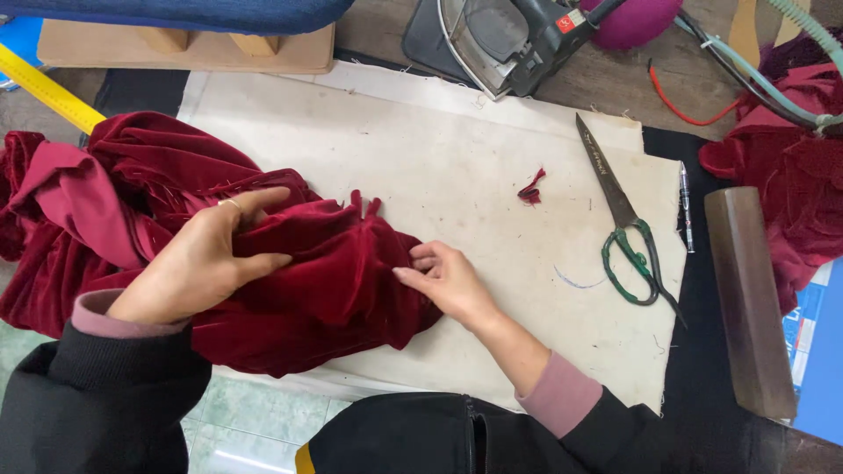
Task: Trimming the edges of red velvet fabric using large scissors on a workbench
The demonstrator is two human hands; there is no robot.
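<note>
1. We see the dark red velvet garment (290,281) bunched on the cream pressing cloth (457,175), spilling off its left edge; a plain pinker lining shows at the far left of the heap.
2. Left hand (198,268): lies flat on top of the velvet, fingers loosely spread, fingertips curled into a fold. Pressing down, not clearly pinching.
3. Right hand (448,279): fingers narrow, tips drawn together at the velvet's right edge, nipping a small fold there.
4. Handling, our read: soft, limp, no stiffness, so it sags wherever unsupported. Pile looks thick, moderately heavy for cloth. The lining probably slides; the nap grips fingers well. Not fragile, but pile can crush or mark.
5. Where to grip: at a seam or folded edge just ahead of the right fingertips, with the left palm anchoring the bulk behind.
6. Beyond the right fingertips, well apart: red fabric scrap (532,188), green-handled scissors (625,230), pen (686,209), wooden block (746,298). Iron (509,39) at the far side.
</note>
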